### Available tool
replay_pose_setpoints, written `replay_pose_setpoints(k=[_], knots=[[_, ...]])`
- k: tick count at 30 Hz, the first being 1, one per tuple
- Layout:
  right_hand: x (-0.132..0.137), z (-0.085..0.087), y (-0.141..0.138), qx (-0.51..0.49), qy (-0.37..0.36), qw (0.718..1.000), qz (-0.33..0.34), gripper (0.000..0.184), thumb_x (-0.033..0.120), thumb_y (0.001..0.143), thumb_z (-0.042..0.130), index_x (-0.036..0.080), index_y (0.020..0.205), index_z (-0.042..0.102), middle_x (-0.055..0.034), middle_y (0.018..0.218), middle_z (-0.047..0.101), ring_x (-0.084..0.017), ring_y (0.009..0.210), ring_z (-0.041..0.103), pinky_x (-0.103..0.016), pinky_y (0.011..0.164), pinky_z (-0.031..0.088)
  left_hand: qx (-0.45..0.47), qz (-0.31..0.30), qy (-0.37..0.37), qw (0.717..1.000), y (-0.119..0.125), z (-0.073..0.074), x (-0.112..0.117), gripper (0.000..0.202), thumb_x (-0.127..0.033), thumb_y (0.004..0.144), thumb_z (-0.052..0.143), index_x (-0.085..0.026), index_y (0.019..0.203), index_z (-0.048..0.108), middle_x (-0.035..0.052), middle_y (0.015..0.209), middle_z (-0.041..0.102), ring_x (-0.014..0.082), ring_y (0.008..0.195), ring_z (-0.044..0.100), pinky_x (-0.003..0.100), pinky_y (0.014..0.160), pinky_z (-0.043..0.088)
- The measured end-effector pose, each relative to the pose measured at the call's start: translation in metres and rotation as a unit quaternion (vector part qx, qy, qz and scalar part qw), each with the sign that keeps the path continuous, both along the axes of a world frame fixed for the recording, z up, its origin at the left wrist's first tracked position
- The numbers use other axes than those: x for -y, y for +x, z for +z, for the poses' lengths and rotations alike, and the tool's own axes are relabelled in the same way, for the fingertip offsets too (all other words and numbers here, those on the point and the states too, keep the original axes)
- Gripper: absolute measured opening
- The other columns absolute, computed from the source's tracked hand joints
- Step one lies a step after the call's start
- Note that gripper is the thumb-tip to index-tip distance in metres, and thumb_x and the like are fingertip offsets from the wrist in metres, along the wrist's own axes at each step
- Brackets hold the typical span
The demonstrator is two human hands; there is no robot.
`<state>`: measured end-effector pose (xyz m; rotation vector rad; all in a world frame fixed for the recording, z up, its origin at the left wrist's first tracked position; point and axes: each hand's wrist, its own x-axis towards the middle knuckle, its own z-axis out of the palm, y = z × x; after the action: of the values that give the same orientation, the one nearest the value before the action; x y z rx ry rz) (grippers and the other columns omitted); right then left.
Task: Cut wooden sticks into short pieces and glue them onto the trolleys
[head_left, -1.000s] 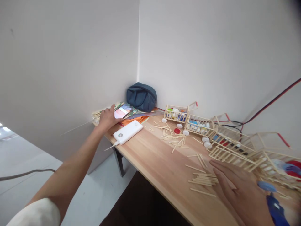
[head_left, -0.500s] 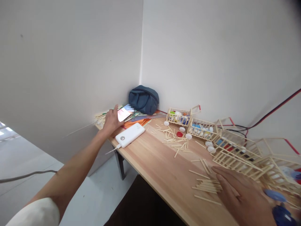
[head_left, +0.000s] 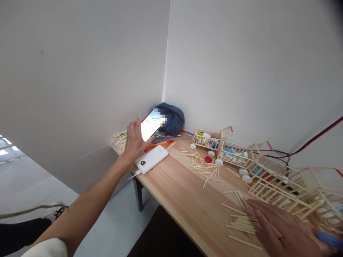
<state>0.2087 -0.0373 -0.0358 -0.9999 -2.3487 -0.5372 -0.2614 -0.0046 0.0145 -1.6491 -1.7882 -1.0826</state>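
Observation:
My left hand grips a smartphone with a lit screen, raised and tilted above the far left end of the table, in front of a dark blue bag. Below it lies a white power bank with a cable plugged into its near end. My right hand rests at the lower right with its fingers stretched out, beside a bunch of short wooden sticks. Its fingertips reach to the sticks and a slatted wooden frame; whether they touch is hard to tell.
Small wooden-stick carts with white wheels stand along the wall, loaded with coloured items. Loose sticks and a red cap lie mid-table. Bundled sticks sit at the far left. Cables run along the right wall. A person's shoe shows on the floor.
My left hand has lifted the smartphone higher, so more of its screen shows against the bag. My right hand stays by the sticks. The view has shifted slightly, and a shoe has appeared at lower left.

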Motion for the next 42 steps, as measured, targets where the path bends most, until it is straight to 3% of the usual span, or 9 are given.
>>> replay_pose_setpoints(k=[5,11,17,26,35,42], knots=[[-0.002,-0.002,0.002,0.013,0.053,0.998,0.029,0.028,0.029,0.09,0.042,0.021,0.102,0.067,-0.0049,0.096,0.073,-0.026,0.086,0.067,-0.041,0.073,0.047,-0.004,-0.013,0.055,0.998,0.025,0.011,0.002,0.091,-0.036,0.076,0.066,-0.013,0.147,0.014,0.0194,0.125,0.043,0.0321,0.115,0.04,0.047,0.099,0.037],[0.002,-0.003,0.005,0.006,0.019,1.0,0.006,0.027,0.027,0.091,0.044,0.02,0.103,0.066,-0.006,0.1,0.073,-0.026,0.091,0.066,-0.042,0.079,0.047,0.014,-0.046,0.063,0.997,0.053,0.015,0.005,0.093,-0.03,0.074,0.068,-0.016,0.148,0.011,0.0181,0.126,0.042,0.0307,0.116,0.04,0.046,0.099,0.038],[0.005,-0.005,0.003,-0.057,-0.034,0.998,-0.023,0.025,0.03,0.092,0.046,0.019,0.104,0.065,-0.0074,0.102,0.071,-0.025,0.095,0.065,-0.041,0.082,0.047,0.036,-0.076,0.065,0.994,0.079,0.013,0.001,0.095,-0.034,0.074,0.068,-0.02,0.149,0.01,0.0166,0.125,0.042,0.0303,0.115,0.04,0.049,0.098,0.039],[0.006,-0.007,0.007,-0.069,-0.06,0.995,-0.034,0.025,0.03,0.091,0.047,0.019,0.103,0.066,-0.0072,0.103,0.071,-0.025,0.097,0.064,-0.041,0.082,0.046,0.073,-0.099,0.07,0.99,0.107,0.006,-0.003,0.099,-0.035,0.075,0.067,-0.02,0.149,0.005,0.0166,0.127,0.04,0.0303,0.117,0.039,0.05,0.1,0.037],[0.005,-0.004,0.002,-0.081,-0.029,0.996,-0.012,0.025,0.031,0.093,0.046,0.019,0.102,0.065,-0.0066,0.099,0.071,-0.024,0.092,0.064,-0.04,0.08,0.044,0.121,-0.141,0.048,0.981,0.132,-0.007,-0.002,0.1,-0.038,0.073,0.069,-0.022,0.149,0.006,0.0158,0.13,0.04,0.0309,0.119,0.038,0.051,0.1,0.037],[0.006,-0.002,-0.002,-0.093,-0.027,0.995,-0.012,0.025,0.032,0.093,0.045,0.019,0.101,0.065,-0.0074,0.099,0.071,-0.024,0.093,0.063,-0.041,0.08,0.044,0.147,-0.163,0.011,0.976,0.145,-0.007,0.005,0.101,-0.032,0.073,0.069,-0.023,0.15,0.004,0.0152,0.131,0.039,0.0302,0.119,0.039,0.05,0.1,0.037]])
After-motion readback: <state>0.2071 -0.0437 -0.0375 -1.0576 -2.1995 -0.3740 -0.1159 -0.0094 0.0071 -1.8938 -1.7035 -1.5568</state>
